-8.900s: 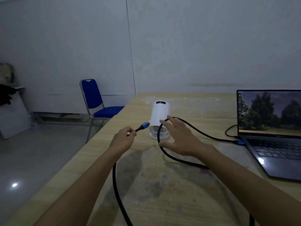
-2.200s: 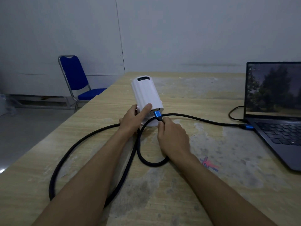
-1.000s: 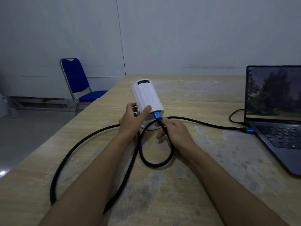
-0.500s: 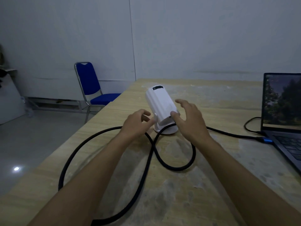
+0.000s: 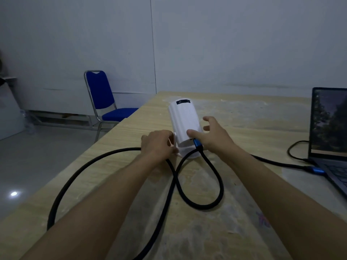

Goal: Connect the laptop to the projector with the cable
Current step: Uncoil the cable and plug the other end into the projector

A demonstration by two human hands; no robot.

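A white cylindrical projector (image 5: pixel 185 121) stands tilted on its round base in the middle of the wooden table (image 5: pixel 244 117). The black cable (image 5: pixel 208 184) has one blue plug (image 5: pixel 197 143) seated in the projector's lower rear, and its other blue plug (image 5: pixel 315 170) sits at the side of the open laptop (image 5: pixel 330 128) on the right. My left hand (image 5: pixel 157 143) is curled against the projector's left side bracket. My right hand (image 5: pixel 214 136) has its thumb on the projector's body, with its fingers spread apart on the right side.
The cable lies in a wide loop to the left and a smaller loop in front of the projector. A thin second cable (image 5: pixel 294 151) curls beside the laptop. A blue chair (image 5: pixel 105 102) stands on the floor beyond the table's left edge.
My right hand has let go of the plug, which stays in the projector, and now rests its thumb on the body. My left hand has closed in on the side bracket.
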